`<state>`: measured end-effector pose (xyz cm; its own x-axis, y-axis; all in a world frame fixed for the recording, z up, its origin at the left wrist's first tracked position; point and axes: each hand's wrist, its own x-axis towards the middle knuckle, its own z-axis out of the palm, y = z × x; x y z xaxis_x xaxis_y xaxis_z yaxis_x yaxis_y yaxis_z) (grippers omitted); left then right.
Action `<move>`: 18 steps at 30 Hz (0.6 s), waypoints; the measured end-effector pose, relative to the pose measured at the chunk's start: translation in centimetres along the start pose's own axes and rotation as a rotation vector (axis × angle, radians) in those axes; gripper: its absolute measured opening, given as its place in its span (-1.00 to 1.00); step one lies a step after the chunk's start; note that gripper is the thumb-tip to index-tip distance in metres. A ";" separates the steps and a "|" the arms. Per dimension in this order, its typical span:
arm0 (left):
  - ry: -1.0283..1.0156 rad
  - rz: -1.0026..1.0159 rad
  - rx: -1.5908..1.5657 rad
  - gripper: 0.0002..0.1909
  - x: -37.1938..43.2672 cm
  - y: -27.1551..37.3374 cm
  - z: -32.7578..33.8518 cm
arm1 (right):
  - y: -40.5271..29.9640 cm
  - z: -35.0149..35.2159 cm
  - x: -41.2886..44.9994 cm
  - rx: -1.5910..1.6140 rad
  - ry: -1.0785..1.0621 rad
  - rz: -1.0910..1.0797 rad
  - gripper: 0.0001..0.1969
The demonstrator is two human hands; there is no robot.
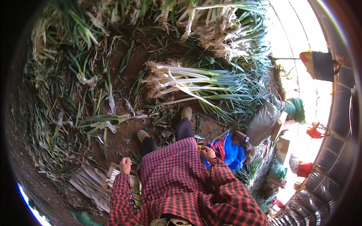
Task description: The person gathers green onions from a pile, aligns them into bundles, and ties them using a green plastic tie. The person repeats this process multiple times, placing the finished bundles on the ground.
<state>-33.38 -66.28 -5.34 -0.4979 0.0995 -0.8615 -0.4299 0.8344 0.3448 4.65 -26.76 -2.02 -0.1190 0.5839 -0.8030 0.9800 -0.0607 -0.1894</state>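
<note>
My left hand [125, 165] is raised at the left of my checked apron [172, 163], fingers curled, with nothing visible in it. Below it lie pale onion stalks [137, 195], partly covered by my sleeve. At the apron's right edge my right hand [208, 154] is curled beside a small yellow item [201, 147]; whether it grips this is unclear. A blue plastic bundle [230, 152] and red strings [219, 147] lie just right of that hand. Ahead of my shoes [186, 113], a heap of long green onions [186, 82] rests with roots to the left, leaves to the right.
More rooted onions [217, 36] are piled farther ahead. Loose leaves and trimmings [56, 113] cover the soil at left. At right are a cylindrical can [241, 136], a grey plastic bag [263, 118] and a wooden board [278, 125]. A dark bag [322, 66] hangs by the bright wall.
</note>
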 end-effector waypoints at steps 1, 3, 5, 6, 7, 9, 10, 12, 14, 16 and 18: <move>0.005 -0.046 0.031 -0.77 0.0 1.1 0.0 | 0.6 0.1 0.4 -0.094 0.012 -0.045 -0.65; 0.015 0.004 0.032 -0.77 0.0 3.8 1.1 | 1.2 -0.1 2.1 -0.034 0.011 -0.066 -0.64; 0.034 -0.026 0.039 -0.77 -0.6 6.6 3.0 | 1.1 -1.2 5.1 0.064 0.011 -0.084 -0.65; 0.038 -0.028 0.004 -0.77 -0.8 8.3 4.6 | 1.0 -2.5 6.8 0.238 -0.108 -0.010 -0.66; 0.037 -0.043 -0.031 -0.77 -1.4 9.9 6.2 | 0.3 -3.5 9.0 0.003 0.020 -0.111 -0.66; -0.015 -0.008 0.004 -0.75 -2.8 13.7 10.5 | -0.5 -7.1 12.5 0.143 0.130 -0.239 -0.67; -0.054 0.003 -0.022 -0.76 -3.9 15.6 12.8 | -1.1 -9.4 14.5 0.246 0.086 -0.243 -0.69; -0.137 0.118 0.048 -0.76 -6.2 19.6 17.3 | -2.7 -13.7 18.4 0.320 0.130 -0.193 -0.73; -0.229 0.201 0.089 -0.75 -8.8 23.7 21.4 | -4.3 -18.1 22.0 -0.167 0.473 -0.718 -0.74; -0.335 0.324 0.285 -0.73 -11.1 27.5 24.6 | -6.3 -21.6 24.5 0.737 0.140 -0.045 -0.74; -0.442 0.476 0.308 -0.72 -12.6 30.8 27.0 | -7.8 -24.6 24.9 1.039 0.112 -0.112 -0.71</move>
<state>-20.02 -27.26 6.09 -0.1989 0.6461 -0.7369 0.0220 0.7547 0.6558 -2.09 8.16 -6.69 -0.1327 0.6977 -0.7040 0.3393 -0.6354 -0.6937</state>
